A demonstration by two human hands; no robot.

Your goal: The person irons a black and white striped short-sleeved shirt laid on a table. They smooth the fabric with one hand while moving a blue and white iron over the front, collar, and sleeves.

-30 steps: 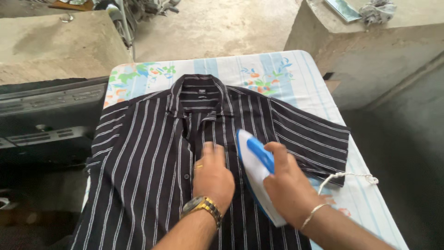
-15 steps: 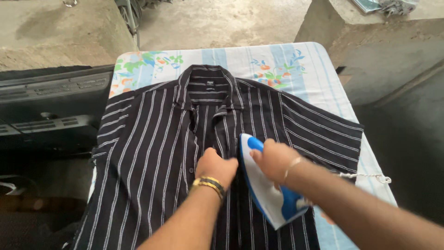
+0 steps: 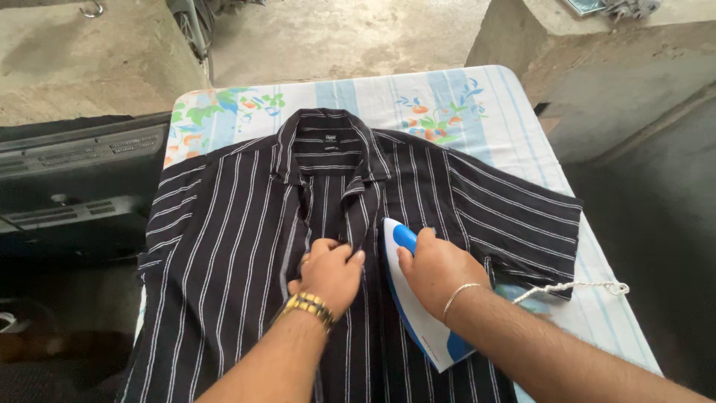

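Our white-and-blue electric iron (image 3: 415,298) has slid up the black white-striped cotton shirt (image 3: 224,246); our right hand (image 3: 436,270) clasps its handle, and our left hand (image 3: 328,270) pinches the placket.

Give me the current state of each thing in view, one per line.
Shirt: spread flat on the board, front up, collar open.
Iron: soleplate down on the shirt, tip toward the collar.
Right hand: closed around the iron's blue handle.
Left hand: pinching the shirt's front edge beside the iron.
Cord: trailing loose over the board's right side.
Board cover: lying flat under the shirt.
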